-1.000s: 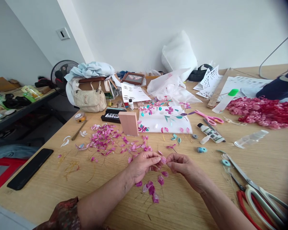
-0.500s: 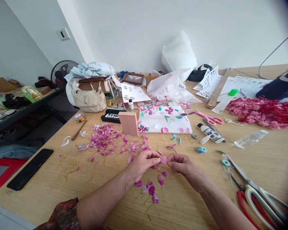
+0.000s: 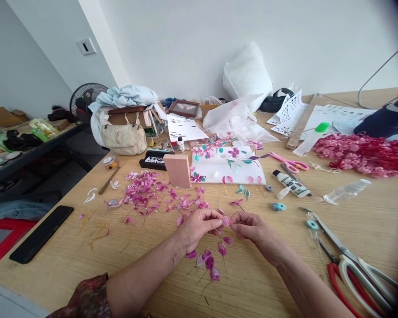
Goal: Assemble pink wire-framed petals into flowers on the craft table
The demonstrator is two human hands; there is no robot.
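Note:
Between my two hands is a small pale pink petal (image 3: 226,221), held just above the table. The fingertips of my left hand (image 3: 202,227) pinch its left side. My right hand (image 3: 250,227) pinches at its right edge, thumb against forefinger. Below the hands lie several magenta petals (image 3: 209,263) on thin wire stems. A heap of pink petals (image 3: 146,190) spreads out to the left, and a dark pink wired sprig (image 3: 238,203) rests just beyond my fingers.
Large scissors (image 3: 348,265) and a teal tape roll (image 3: 279,207) lie at right. Behind are a wooden block (image 3: 178,171), a white sheet with flowers (image 3: 215,168), pink scissors (image 3: 292,163) and a glue bottle (image 3: 292,183). A black phone (image 3: 42,234) lies at left.
The petal has turned slightly between my fingertips. Both hands stay in nearly the same place, and the things on the table have not moved.

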